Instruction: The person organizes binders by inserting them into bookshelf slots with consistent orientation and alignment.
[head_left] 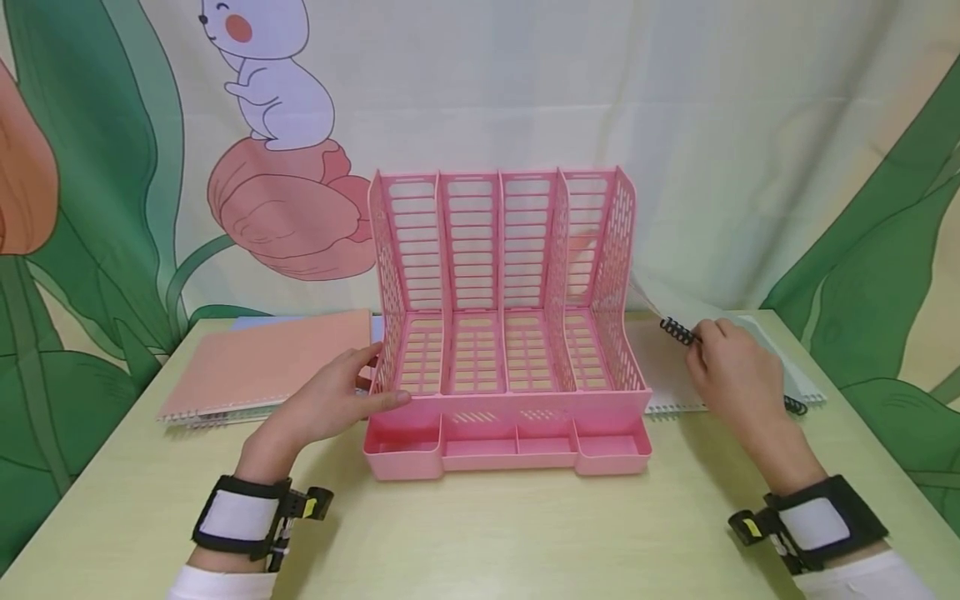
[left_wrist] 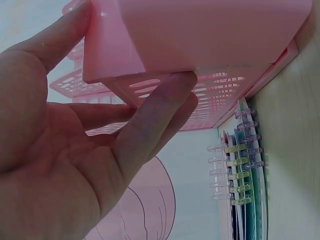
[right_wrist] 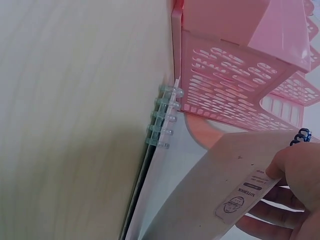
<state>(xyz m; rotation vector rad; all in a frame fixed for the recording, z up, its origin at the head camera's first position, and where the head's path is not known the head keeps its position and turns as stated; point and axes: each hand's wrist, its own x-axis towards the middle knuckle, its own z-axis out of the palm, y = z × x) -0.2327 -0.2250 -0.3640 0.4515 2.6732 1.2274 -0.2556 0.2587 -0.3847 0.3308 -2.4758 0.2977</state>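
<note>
A pink desk file organizer (head_left: 517, 406) stands upright, with several tall slots behind and small trays in front. My left hand (head_left: 333, 406) holds its left side, the thumb on the front edge and the fingers along the side wall. In the left wrist view the thumb and fingers (left_wrist: 159, 107) touch the pink plastic. My right hand (head_left: 738, 375) pinches a spiral notebook (right_wrist: 220, 175) with a black coil and a printed label, by its coil edge. The notebook is tilted up off the pile at the right, partly hidden by the hand.
Left of the organizer lies a pile of spiral notebooks (head_left: 277, 362), an orange cover on top. More notebooks (head_left: 660, 367) lie to the right, with a pale green one (head_left: 787, 362) at the outer edge. A printed curtain (head_left: 480, 83) hangs behind the table (head_left: 495, 533).
</note>
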